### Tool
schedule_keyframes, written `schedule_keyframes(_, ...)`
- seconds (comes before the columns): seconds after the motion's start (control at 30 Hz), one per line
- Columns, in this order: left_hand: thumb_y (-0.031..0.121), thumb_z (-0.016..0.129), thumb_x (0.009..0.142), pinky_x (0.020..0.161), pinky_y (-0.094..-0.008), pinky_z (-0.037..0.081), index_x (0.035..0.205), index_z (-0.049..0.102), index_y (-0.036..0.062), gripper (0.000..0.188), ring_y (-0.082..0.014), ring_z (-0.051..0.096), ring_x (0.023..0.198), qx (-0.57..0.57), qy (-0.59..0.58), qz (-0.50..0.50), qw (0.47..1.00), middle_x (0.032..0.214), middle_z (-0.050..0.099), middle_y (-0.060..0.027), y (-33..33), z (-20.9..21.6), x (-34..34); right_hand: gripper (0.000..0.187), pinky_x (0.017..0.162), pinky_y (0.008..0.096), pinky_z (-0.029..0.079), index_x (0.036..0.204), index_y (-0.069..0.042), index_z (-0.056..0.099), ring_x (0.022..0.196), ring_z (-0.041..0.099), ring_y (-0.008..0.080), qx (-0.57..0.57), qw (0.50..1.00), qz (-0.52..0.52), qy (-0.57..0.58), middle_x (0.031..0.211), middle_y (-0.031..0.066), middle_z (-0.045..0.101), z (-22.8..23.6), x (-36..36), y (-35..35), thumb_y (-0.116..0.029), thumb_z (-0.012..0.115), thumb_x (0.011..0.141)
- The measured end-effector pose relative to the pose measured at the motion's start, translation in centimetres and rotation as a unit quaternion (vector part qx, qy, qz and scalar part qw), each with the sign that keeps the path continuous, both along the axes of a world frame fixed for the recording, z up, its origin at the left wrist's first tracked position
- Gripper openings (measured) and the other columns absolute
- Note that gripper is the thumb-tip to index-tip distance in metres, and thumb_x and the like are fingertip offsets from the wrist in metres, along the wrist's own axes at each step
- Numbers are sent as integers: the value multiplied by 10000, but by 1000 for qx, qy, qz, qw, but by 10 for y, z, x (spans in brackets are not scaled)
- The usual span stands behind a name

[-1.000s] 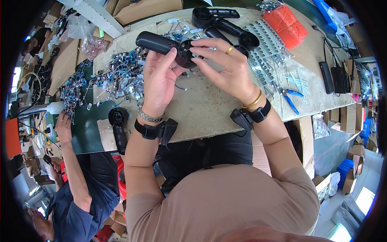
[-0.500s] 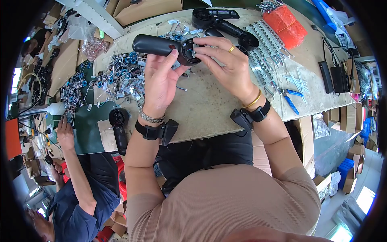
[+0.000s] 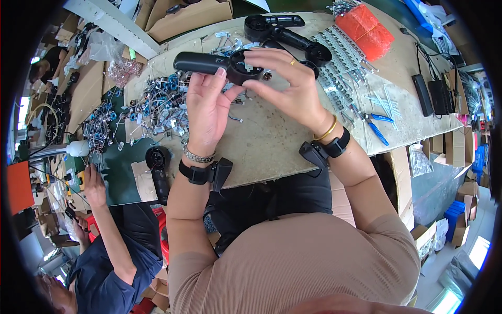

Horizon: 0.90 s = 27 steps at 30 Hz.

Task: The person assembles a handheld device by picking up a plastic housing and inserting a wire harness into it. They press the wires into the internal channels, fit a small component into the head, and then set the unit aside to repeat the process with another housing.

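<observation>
A black plastic housing [image 3: 197, 63], with a rounded handle and a round open ring like a handheld fan's shell, is held above the table. My left hand [image 3: 205, 107] grips it where handle meets ring, thumb on the near side. Around the ring's right part my right hand [image 3: 294, 86] is closed, thumb below and fingers over the top; a small light-coloured piece shows inside the ring. Beyond my right hand lie more black housings [image 3: 293, 36]. Left of my left hand spreads a heap of small wired parts [image 3: 162, 104] in blue, silver and white.
Rows of small metal parts [image 3: 340, 49] lie at the right beside an orange-red wrapped bundle [image 3: 366, 31]. Blue-handled pliers [image 3: 376, 132] rest near the right edge. Another black housing [image 3: 158, 172] lies at the left edge. A co-worker's hand [image 3: 94, 186] works at far left.
My right fingers have shifted over the ring, and the thumb now meets its lower rim. The housing has turned slightly. The co-worker's hand has moved slightly right and nearer.
</observation>
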State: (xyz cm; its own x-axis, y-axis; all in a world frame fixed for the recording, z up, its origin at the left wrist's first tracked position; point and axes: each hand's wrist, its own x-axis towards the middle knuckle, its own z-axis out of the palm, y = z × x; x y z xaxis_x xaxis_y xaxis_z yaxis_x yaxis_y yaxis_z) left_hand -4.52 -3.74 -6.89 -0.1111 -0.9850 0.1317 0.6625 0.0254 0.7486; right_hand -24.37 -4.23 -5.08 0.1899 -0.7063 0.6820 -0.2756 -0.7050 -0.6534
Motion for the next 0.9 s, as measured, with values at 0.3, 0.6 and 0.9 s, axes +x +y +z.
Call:
schedule_keyframes(0.3,38,754,941,957,-387,557,1334,599,34,423,-268,606,1241,-196,-303,100,927,1389,601,-165,9,19,-5,278,934,367,593,1258,-43,705,1089,700,193,435,757,203,-443,1227,87,724,-10,-21,-16,-158,711,1005)
schedule_keyframes(0.6,239,851,845,1215,-492,215,1275,760,275,441,-250,427,1413,-410,-611,292,611,1342,639,-52,18,46,2,228,865,346,609,1182,-75,707,962,698,156,548,687,262,-399,1073,62,723,-8,-20,-13,-247,673,1036)
schedule_keyframes(0.9,320,875,786,1181,-474,260,1287,746,252,523,-258,572,1243,-385,-673,186,603,1272,661,-28,10,35,7,301,826,295,599,1178,-45,688,961,708,144,597,650,287,-372,1040,81,736,-11,-25,-18,-316,647,1055)
